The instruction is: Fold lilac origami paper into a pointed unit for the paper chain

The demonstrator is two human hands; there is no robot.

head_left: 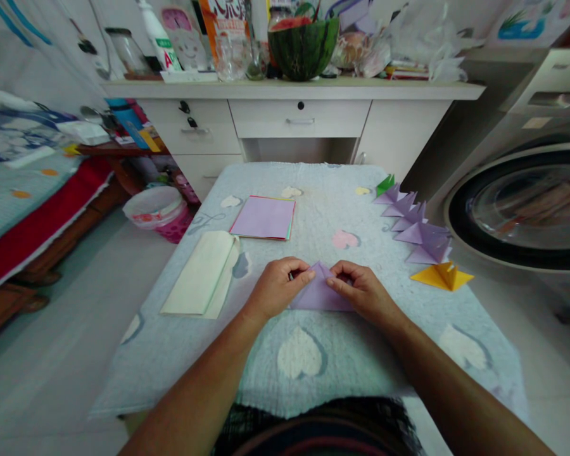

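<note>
A folded sheet of purple origami paper (322, 296) lies on the cloth-covered table in front of me, its pointed top facing away. My left hand (285, 283) pinches the sloping left edge near the tip between thumb and fingers. On the opposite slope, my right hand (358, 286) grips the paper the same way, thumb on top. Part of the right side is hidden under that hand. Beyond my left hand rests a square stack of coloured paper (265, 217), purple on top. Past my right hand, several folded purple paper pieces (422, 234) stand in a row.
A yellow folded piece (443, 276) and a green one (386, 184) end the row. A pale folded packet (202, 273) lies at left. Behind the table (299, 392) stands a white desk (299, 117) bearing a cut watermelon (304, 50). A washing machine (527, 126) is at right.
</note>
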